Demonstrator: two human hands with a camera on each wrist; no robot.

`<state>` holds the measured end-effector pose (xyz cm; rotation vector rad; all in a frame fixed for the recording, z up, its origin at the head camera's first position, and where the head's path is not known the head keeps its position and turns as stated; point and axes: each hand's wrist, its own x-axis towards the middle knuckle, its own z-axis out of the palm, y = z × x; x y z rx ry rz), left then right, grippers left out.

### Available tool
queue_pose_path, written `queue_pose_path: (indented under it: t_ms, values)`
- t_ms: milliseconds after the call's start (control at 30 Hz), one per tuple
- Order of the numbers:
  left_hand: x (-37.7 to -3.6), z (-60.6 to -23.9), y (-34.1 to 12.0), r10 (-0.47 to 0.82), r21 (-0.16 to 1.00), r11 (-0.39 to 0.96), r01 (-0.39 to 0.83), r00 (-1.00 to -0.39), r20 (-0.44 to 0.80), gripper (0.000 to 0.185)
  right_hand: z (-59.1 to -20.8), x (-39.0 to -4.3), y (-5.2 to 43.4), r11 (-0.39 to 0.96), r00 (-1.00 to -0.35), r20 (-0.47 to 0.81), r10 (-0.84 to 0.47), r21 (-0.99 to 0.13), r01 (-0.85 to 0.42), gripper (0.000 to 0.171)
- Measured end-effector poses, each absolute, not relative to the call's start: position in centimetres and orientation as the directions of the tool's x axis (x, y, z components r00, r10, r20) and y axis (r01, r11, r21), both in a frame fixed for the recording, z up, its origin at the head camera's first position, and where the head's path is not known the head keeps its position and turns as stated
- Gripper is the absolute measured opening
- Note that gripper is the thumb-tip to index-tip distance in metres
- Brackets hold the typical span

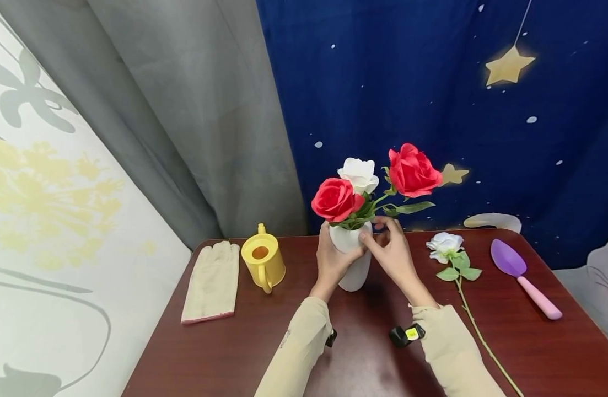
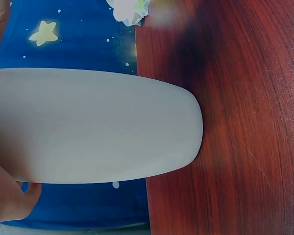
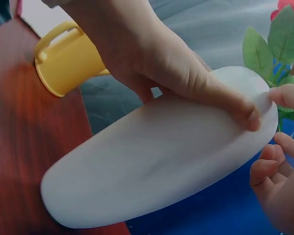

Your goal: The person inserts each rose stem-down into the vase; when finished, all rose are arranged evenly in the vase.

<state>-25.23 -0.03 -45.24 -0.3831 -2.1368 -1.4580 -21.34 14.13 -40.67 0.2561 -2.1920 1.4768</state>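
A white vase [image 1: 355,273] stands on the dark red table [image 1: 264,342] and holds two red roses [image 1: 335,199] and a white rose [image 1: 359,174]. My left hand [image 1: 332,259] grips the vase from its left side; the right wrist view shows those fingers [image 3: 186,78] lying across the vase [image 3: 152,166]. My right hand [image 1: 393,251] is at the vase's mouth, with its thumb [image 3: 285,95] on the rim and the other fingers curled close by the green stems. In the left wrist view the vase [image 2: 93,125] fills the frame, with part of my left hand [image 2: 7,200] under it.
A second white rose [image 1: 445,243] with a long stem lies on the table to the right. Beyond it is a purple scoop [image 1: 508,259] with a pink handle. Left of the vase stand a yellow watering can [image 1: 262,262] and a beige glove [image 1: 211,281]. Curtains hang close behind.
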Motion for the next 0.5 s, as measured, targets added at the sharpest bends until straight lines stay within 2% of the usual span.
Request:
queue_pose_path:
  t_ms: [167, 300, 400, 500]
  values:
    - [-25.1, -45.2, -0.1, -0.038, 0.755, 0.376, 0.537, -0.805, 0.592, 0.088, -41.8, -19.8, 14.8, 0.309, -0.886, 0.438, 0.152, -0.872, -0.379, 0.032]
    - [-25.0, -45.2, -0.2, -0.031, 0.763, 0.381, 0.523, -0.817, 0.576, 0.090, -42.9, -18.2, 16.2, 0.233, -0.913, 0.359, 0.191, -0.921, -0.313, 0.022]
    - [-25.1, -45.1, -0.2, -0.024, 0.771, 0.382, 0.510, -0.828, 0.560, 0.090, -45.0, -17.7, 18.6, 0.194, -0.931, 0.273, 0.244, -0.954, -0.229, 0.022]
    - [-25.1, -45.1, -0.2, -0.022, 0.769, 0.384, 0.511, -0.828, 0.561, 0.089, -47.6, -17.4, 21.5, 0.176, -0.918, 0.217, 0.332, -0.970, -0.166, 0.026]
